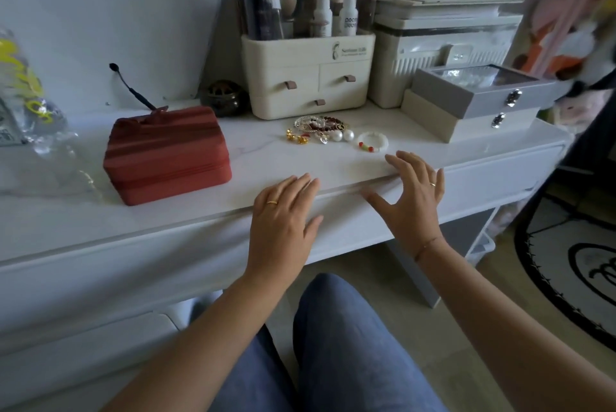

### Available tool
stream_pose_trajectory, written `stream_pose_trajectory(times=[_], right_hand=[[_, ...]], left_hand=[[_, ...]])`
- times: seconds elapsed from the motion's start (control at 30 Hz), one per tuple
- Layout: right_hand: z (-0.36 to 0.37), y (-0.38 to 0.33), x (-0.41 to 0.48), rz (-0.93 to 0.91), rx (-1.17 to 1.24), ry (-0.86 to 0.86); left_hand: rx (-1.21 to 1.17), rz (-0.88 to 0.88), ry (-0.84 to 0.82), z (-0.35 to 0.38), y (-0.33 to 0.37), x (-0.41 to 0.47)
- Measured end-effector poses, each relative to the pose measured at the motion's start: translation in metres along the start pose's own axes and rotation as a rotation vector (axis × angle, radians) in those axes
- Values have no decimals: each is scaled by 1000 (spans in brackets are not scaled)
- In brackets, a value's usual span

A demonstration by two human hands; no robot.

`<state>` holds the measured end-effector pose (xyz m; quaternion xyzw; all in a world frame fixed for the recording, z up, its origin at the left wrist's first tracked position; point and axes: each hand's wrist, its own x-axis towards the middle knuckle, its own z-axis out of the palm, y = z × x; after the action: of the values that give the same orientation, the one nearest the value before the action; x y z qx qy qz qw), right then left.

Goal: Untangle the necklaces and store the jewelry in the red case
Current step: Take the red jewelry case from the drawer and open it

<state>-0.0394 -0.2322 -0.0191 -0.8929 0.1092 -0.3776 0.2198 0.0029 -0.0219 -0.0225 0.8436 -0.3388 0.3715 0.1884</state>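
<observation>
The job looks like it has not started yet. The red case (166,153) sits shut on the white table (260,158), at the middle left of the frame. The pile of jewelry (318,131) lies near the middle of the frame, above the hands and apart from the case. Its necklaces look all mixed up. A white bracelet (372,141) lies just right of the pile. The left hand (283,215) lies flat on the table edge, fingers straight, holding nothing. The right hand (411,198) is spread wide beside it, also holding nothing. What is left: open the case, pull the necklaces apart, and put everything inside.
</observation>
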Motion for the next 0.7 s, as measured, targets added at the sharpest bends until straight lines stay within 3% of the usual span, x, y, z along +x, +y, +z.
stream_pose_trajectory(times=[0.13, 0.27, 0.33, 0.43, 0.53, 0.7], right_hand=[[8, -63, 6, -135, 270, -77], [33, -122, 21, -174, 468, -208], [50, -147, 28, -178, 512, -278], [74, -176, 38, -178, 555, -376], [90, -192, 44, -174, 584, -442], [98, -199, 56, -54, 655, -521]], left_hand=[[-38, -158, 276, -42, -25, 4], [-151, -481, 516, -83, -80, 10], [-295, -715, 478, -95, -113, 13], [-541, -1038, 262, -100, -140, 16], [-601, -1075, 158, -102, -143, 17], [-731, -1101, 137, -106, -123, 18]])
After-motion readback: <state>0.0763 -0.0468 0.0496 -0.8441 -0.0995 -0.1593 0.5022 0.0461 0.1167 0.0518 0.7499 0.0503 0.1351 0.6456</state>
